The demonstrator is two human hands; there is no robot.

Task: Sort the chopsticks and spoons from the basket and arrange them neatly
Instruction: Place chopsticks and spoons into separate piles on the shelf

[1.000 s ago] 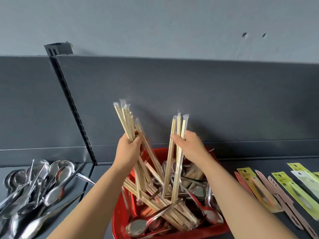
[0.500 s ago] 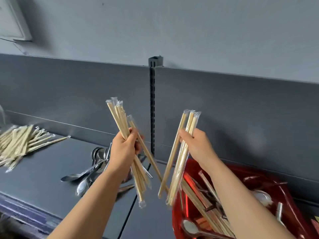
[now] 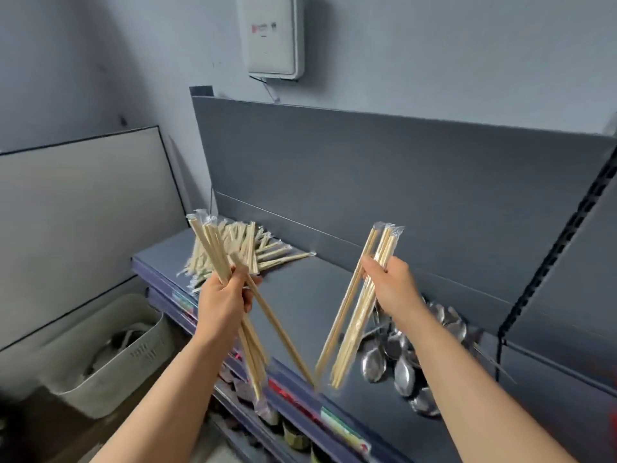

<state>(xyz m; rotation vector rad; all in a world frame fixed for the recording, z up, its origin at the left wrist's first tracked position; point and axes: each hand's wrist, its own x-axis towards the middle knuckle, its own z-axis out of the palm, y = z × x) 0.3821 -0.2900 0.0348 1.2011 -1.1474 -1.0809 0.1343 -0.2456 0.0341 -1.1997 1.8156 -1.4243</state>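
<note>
**Now over the shelf, a bundle in each fist**

We stand at a dark grey shelf [image 3: 314, 289] with a grey back panel [image 3: 367, 168]. A white wall box [image 3: 272, 35] hangs above it, and a pale plastic bin [image 3: 110, 355] sits on the floor to the left. A chopstick pile [image 3: 247, 248] lies at the shelf's left end, and steel spoons [image 3: 400, 352] are heaped well apart to the right.

Our left hand [image 3: 223, 295] is curled tight round the left bundle [image 3: 213, 248] of wrapped chopsticks, and our right hand [image 3: 394, 285] round the right bundle [image 3: 354, 315]. Both bundles are in the air, tilted so their lower ends nearly meet.

Since half a second ago our view has swung left. The red basket has slid out of frame, and the chopstick pile, then at the far left, now sits ahead of our left hand.

Bare shelf lies between the pile and the spoons. The left bundle's lower ends hang past the shelf's front edge.
</note>
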